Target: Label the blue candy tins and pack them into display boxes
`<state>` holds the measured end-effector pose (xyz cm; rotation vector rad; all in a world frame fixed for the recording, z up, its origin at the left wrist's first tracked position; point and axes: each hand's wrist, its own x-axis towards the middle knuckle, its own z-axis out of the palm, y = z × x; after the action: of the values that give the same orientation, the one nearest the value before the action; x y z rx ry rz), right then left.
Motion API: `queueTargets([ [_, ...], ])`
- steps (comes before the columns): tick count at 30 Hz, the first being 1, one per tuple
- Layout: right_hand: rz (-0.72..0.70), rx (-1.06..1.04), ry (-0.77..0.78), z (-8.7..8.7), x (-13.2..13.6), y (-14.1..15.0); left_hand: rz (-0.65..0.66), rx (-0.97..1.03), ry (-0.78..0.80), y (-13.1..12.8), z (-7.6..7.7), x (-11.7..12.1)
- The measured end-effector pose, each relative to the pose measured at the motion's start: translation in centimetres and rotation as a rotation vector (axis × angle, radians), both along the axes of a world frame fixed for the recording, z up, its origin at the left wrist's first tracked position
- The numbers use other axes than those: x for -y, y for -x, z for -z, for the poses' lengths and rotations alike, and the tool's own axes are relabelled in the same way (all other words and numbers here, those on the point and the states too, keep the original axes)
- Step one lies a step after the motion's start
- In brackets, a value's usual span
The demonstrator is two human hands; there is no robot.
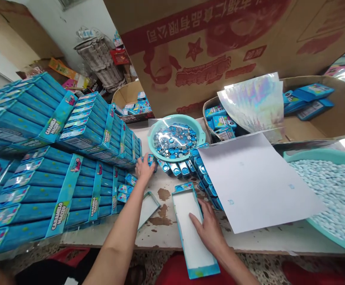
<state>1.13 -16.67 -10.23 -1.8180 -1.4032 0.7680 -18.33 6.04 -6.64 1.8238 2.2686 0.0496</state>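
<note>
Stained tabletop (165, 235): left hand (144, 170) partly hides blue pack (150, 159); right hand (210, 226), tray (187, 233).

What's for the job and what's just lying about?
Probably for the job:
- long blue-edged white tray, right hand
- small blue box, by left hand
- round turquoise plastic basin

Probably lying about:
- tall grey stack
- flat orange packaging

A large cardboard panel (166, 85) is standing behind the table, showing upside-down red lettering and a red star. Beyond its left edge, a stack of grey bundles (101, 59) is leaning near a white wall (96, 16), and a red basket (119, 56) is sitting just beside it. An orange package (62, 68) is lying near a pink one (70, 84). Brown cardboard (26, 29) is filling the upper left corner. Below, a speckled floor (263, 259) is showing.
</note>
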Motion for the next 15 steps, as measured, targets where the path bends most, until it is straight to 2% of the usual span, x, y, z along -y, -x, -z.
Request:
queueTargets([
  [3, 0.001, 0.002, 0.017, 0.0, 0.0, 0.0, -0.028, 0.023, 0.025, -0.3, 0.2, 0.1],
  [7, -0.007, -0.003, 0.046, -0.1, -0.1, -0.1, -0.089, 0.251, 0.016, -1.3, 0.2, 1.7],
  [10, -0.013, -0.014, 0.061, -0.3, -0.1, -0.2, -0.138, 0.297, -0.023, -2.6, 0.0, 2.5],
  [15, -0.003, -0.026, 0.062, -0.2, -0.1, -0.2, 0.011, 0.169, 0.09, -3.4, -0.3, 2.4],
])
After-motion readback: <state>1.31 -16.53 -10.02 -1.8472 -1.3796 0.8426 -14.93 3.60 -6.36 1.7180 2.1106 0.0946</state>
